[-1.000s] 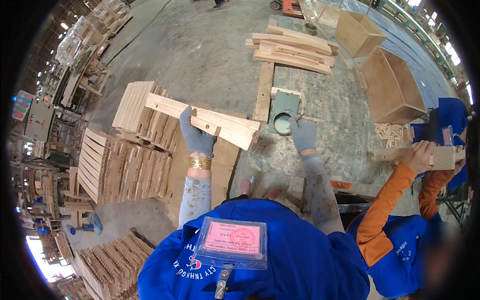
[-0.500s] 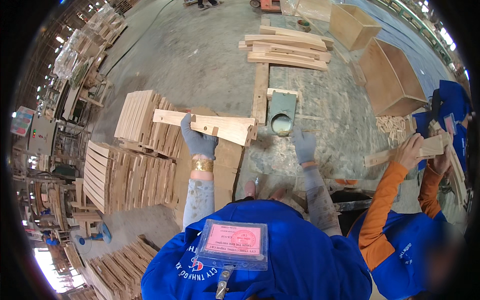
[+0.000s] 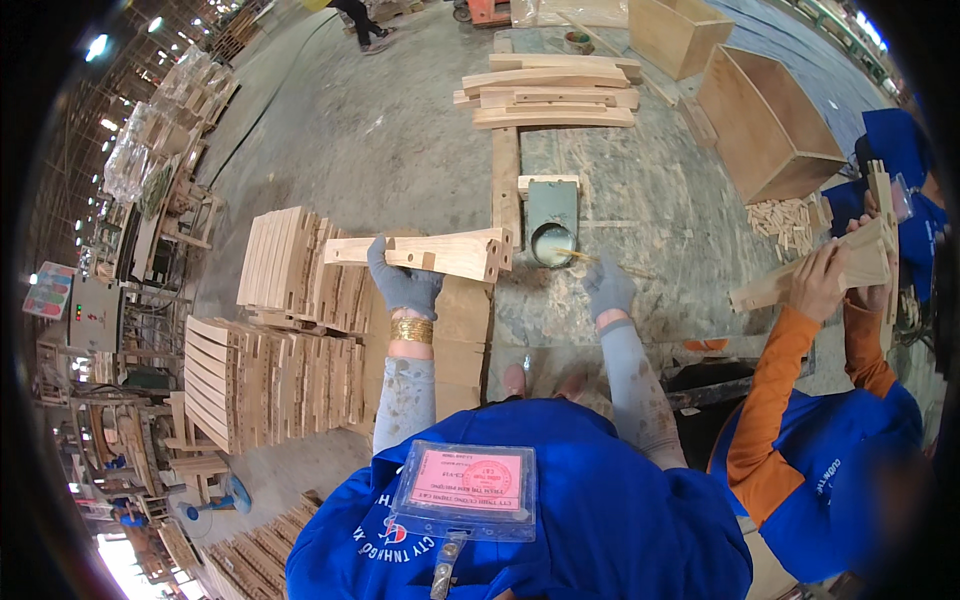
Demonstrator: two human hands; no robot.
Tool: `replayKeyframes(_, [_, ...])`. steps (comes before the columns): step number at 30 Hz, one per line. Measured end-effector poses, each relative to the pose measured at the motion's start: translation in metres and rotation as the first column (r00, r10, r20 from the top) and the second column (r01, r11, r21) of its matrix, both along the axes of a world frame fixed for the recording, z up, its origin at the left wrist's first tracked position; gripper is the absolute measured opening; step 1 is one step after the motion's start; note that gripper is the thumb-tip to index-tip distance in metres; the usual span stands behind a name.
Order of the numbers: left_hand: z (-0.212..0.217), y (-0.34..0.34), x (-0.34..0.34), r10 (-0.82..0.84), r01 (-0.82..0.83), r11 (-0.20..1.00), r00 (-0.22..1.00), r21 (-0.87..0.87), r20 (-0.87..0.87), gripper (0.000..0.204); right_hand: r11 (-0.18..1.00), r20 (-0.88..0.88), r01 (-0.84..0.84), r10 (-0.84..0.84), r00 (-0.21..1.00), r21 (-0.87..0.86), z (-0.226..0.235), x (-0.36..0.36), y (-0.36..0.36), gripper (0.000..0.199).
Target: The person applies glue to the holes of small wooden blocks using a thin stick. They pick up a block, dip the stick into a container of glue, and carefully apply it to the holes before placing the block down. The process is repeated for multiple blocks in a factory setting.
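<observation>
1. The gloved left hand [image 3: 408,288] is clamped on a pale wooden piece [image 3: 458,254], which extends to both sides of it.
2. The gloved right hand [image 3: 609,287] is closed around a thin stick [image 3: 582,257], whose tip meets a green container [image 3: 553,205] ahead and left of that hand.
3. Wooden stacks [image 3: 262,375] stand left of the left hand.
4. Long boards [image 3: 560,97] lie well ahead of the right hand.

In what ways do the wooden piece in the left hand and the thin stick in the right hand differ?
The wooden piece is broad and shows holes; the thin stick is narrow and shows none. The wooden piece is apart from the green container; the thin stick's end is at its round opening. Both are elongated and hand-held.
</observation>
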State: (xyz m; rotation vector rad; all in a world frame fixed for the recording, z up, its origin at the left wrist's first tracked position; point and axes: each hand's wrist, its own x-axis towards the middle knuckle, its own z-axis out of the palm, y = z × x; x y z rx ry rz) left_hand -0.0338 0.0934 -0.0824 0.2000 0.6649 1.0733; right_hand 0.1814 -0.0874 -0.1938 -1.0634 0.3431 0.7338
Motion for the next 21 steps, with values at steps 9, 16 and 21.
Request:
replayKeyframes(9, [0.015, -0.013, 0.009, -0.009, 0.008, 0.998, 1.0, -0.066, -0.012, 0.033, 0.958, 0.432, -0.182, 0.07, 0.899, 0.223, 0.099, 0.002, -0.011, 0.021])
replayKeyframes(16, [0.01, -0.009, 0.004, -0.045, 0.045, 0.999, 0.999, 0.019, 0.007, 0.051, 0.958, 0.689, -0.272, 0.139, 0.711, 0.087, 0.189, -0.031, -0.021, 0.018])
replayKeyframes(21, [0.02, -0.014, 0.01, -0.004, 0.005, 0.999, 1.0, 0.04, -0.025, 0.047, 0.944, 0.7, -0.309, 0.144, 0.699, 0.114, 0.19, -0.031, -0.018, 0.017])
